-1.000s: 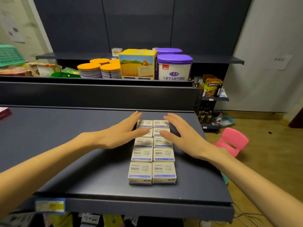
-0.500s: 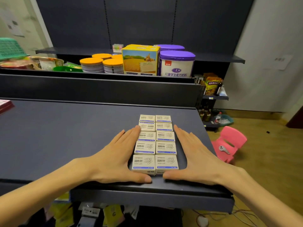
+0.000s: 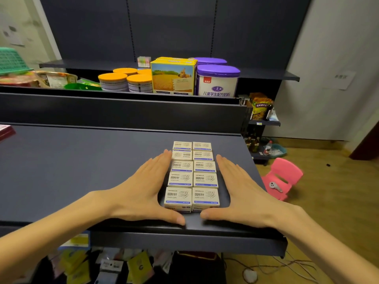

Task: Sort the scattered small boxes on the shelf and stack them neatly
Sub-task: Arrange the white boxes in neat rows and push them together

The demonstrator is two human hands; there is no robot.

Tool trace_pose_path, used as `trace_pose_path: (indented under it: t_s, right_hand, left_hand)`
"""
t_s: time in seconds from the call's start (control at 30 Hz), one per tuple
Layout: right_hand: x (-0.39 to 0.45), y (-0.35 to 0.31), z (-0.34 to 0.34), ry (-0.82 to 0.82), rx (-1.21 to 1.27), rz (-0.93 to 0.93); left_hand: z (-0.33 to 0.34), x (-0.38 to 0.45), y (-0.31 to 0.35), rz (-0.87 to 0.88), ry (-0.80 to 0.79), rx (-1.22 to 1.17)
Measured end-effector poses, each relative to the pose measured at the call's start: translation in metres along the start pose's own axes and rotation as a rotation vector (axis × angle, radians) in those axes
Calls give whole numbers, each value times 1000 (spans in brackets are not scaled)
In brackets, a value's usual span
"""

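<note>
Both grips are open. Left hand (image 3: 141,193) lies flat on the shelf (image 3: 71,171), fingers straight along the left side of the small boxes (image 3: 192,175), thumb across the front edge. Right hand (image 3: 242,195) mirrors it on the right side, thumb tip near the left thumb tip. Boxes form a block two wide and five deep, sides touching, near the shelf's front right. One box in the left column has its label turned the other way. Behind, an upper shelf carries cans (image 3: 217,80) and a yellow carton (image 3: 173,77). A pink chair (image 3: 283,177) stands on the floor at right.
</note>
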State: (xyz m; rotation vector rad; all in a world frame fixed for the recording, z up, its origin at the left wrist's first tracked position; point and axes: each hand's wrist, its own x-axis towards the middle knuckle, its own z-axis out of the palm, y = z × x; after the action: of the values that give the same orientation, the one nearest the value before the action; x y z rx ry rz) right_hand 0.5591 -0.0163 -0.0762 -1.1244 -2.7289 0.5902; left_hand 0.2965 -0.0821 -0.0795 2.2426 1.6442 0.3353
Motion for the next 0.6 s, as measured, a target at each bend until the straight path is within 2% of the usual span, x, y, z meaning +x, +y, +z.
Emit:
trace_pose_path:
  t_s: [0.13, 0.23, 0.33, 0.47, 0.57, 0.6]
  right_hand:
    - [5, -11, -4, 104, 200, 20]
    - [43, 0, -1, 180, 122, 142]
    - [81, 14, -4, 135, 28, 169]
    - [111, 23, -2, 36, -79, 89]
    - [114, 26, 6, -3, -165, 106]
    - [114, 26, 7, 6, -166, 109]
  left_hand:
    - [-7, 3, 13, -160, 132, -197]
    - [-8, 32, 10, -235, 231, -155]
    - [-12, 58, -9, -231, 171, -44]
    - [-15, 80, -21, -55, 49, 73]
    - [-7, 87, -20, -6, -89, 351]
    - [-5, 88, -18, -42, -116, 367]
